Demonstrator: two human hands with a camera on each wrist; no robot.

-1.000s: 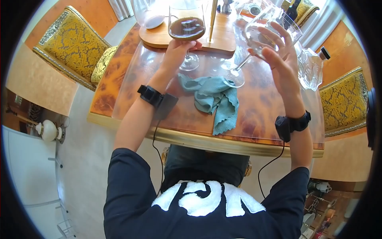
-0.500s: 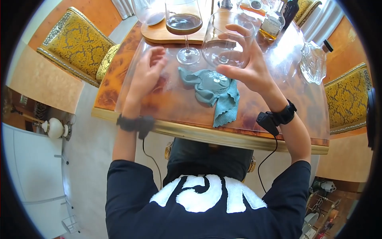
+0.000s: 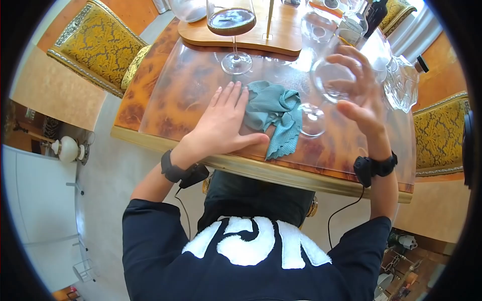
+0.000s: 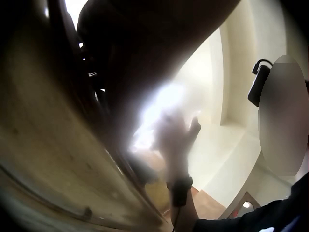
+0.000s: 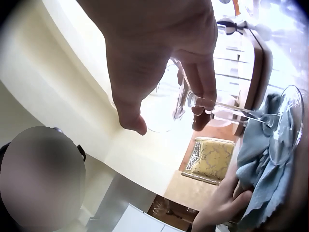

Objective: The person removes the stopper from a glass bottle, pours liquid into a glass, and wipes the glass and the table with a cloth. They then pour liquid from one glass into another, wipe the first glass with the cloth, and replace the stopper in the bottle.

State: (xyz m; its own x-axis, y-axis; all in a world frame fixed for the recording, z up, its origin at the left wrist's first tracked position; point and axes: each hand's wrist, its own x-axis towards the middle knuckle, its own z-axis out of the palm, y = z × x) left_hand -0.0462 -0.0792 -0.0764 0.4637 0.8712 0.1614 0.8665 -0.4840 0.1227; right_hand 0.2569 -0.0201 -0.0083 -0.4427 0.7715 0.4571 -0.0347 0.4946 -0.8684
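My left hand (image 3: 223, 118) lies palm down on the table, its fingers straight and the thumb spread. A crumpled teal cloth (image 3: 273, 118) lies right beside its fingers. In my right hand (image 3: 359, 90) I hold an empty wine glass (image 3: 326, 80), fingers curled round the bowl where it meets the stem. The glass tilts, with its foot (image 3: 312, 120) towards me at the cloth's right edge. The right wrist view shows the stem (image 5: 231, 108) between the fingers and the foot overlapping the cloth. Beyond my left hand stands a wine glass of dark liquid (image 3: 233, 22).
A wooden board (image 3: 241, 40) with an upright gold rod lies at the back. To its left is a clear glass vessel (image 3: 191, 10). A black-stoppered glass decanter (image 3: 401, 83) and several bottles stand at the right. The gold-rimmed table edge (image 3: 271, 175) runs before me.
My left hand has let go of the dark-liquid glass's stem and come down beside the cloth. My right hand swung left over the cloth, then back right, still holding the empty glass.
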